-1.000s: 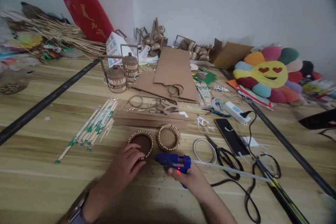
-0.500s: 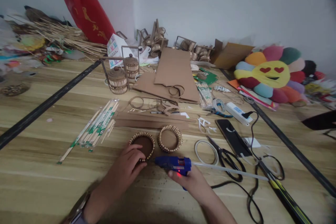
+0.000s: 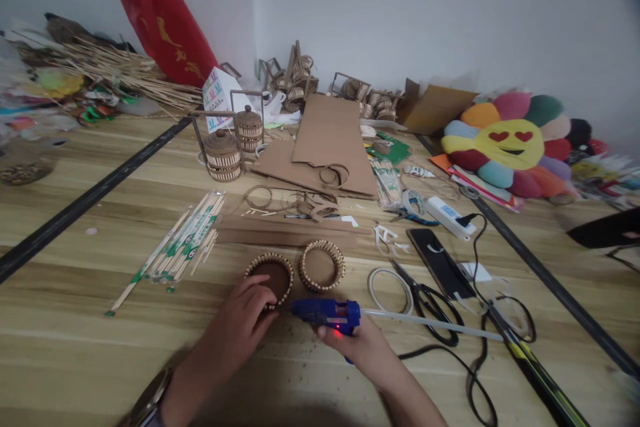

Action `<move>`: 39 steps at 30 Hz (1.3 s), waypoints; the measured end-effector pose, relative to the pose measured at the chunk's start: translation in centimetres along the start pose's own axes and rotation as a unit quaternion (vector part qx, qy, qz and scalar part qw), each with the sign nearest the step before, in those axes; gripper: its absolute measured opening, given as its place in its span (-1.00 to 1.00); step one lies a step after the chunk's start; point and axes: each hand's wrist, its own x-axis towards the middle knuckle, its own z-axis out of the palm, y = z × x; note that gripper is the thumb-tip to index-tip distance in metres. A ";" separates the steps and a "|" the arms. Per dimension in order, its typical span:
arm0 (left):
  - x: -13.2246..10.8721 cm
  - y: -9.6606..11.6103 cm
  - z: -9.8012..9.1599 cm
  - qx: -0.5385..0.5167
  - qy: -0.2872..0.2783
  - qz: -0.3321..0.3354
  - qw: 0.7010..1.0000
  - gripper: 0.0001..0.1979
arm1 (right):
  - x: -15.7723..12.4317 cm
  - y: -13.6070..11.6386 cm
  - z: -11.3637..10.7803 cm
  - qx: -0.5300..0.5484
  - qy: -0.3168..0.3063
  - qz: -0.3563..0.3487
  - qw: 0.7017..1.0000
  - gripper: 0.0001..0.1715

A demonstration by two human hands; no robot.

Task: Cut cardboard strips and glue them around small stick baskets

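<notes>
My left hand [image 3: 246, 310] pinches the near edge of a round ring of short wooden sticks [image 3: 286, 267] with a brown base inside. A blue glue gun [image 3: 326, 315] with a red light is in my right hand [image 3: 357, 343], its nozzle pointing left, close to that ring's near right side. A long clear glue stick [image 3: 430, 323] sticks out of the gun's back. Just right of the first ring stands a second stick ring [image 3: 323, 265], touched by neither hand.
Bagged sticks [image 3: 193, 240] lie left, cardboard [image 3: 327, 140] and lidded baskets [image 3: 223, 157] behind. Black scissors [image 3: 435, 310], a tape roll [image 3: 391, 291], a phone [image 3: 440, 262], a power strip [image 3: 450, 217] and a black cord [image 3: 450, 355] lie right.
The view has shifted slightly. Both hands keep nearly the same pose, the left at the ring and the right around the glue gun.
</notes>
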 end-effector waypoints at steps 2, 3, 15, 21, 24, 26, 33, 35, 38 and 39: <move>0.0 0.0 0.1 -0.004 0.000 0.001 1.000 -0.84 | 0.0 0.0 0.0 0.001 -0.001 -0.004 1.000 -0.38; 0.0 0.0 0.1 -0.008 0.000 0.002 1.000 -0.84 | 0.0 0.0 0.1 0.003 -0.002 -0.005 1.000 -0.37; 0.1 -0.1 -0.1 -0.020 -0.018 0.000 1.000 -0.85 | 0.0 -0.1 0.1 0.004 -0.005 -0.002 1.000 -0.39; 0.1 -0.2 -0.1 -0.017 -0.023 0.008 1.000 -0.83 | -0.1 -0.4 0.0 -0.001 -0.009 -0.004 1.000 -0.43; 0.0 -0.2 -0.1 -0.019 -0.018 0.008 1.000 -0.83 | -0.2 -0.4 0.0 -0.007 -0.007 -0.003 1.000 -0.44; 0.0 -0.2 -0.1 -0.019 -0.023 0.007 1.000 -0.83 | -0.2 -0.3 0.0 -0.011 -0.007 -0.009 1.000 -0.44; 0.2 -0.1 -0.2 -0.013 -0.013 0.021 1.000 -0.83 | -0.2 -0.1 0.1 -0.025 -0.005 -0.008 1.000 -0.51; 0.2 0.0 -0.3 -0.013 -0.014 0.020 1.000 -0.83 | -0.2 -0.1 0.2 -0.031 -0.005 -0.007 0.999 -0.54; 0.2 -0.1 -0.3 -0.017 -0.025 0.015 0.999 -0.83 | -0.2 0.3 0.3 -0.044 0.014 -0.006 0.999 -0.57; 0.2 -0.1 -0.3 -0.020 -0.026 0.014 0.999 -0.83 | -0.2 0.5 0.3 -0.047 0.021 -0.005 0.999 -0.57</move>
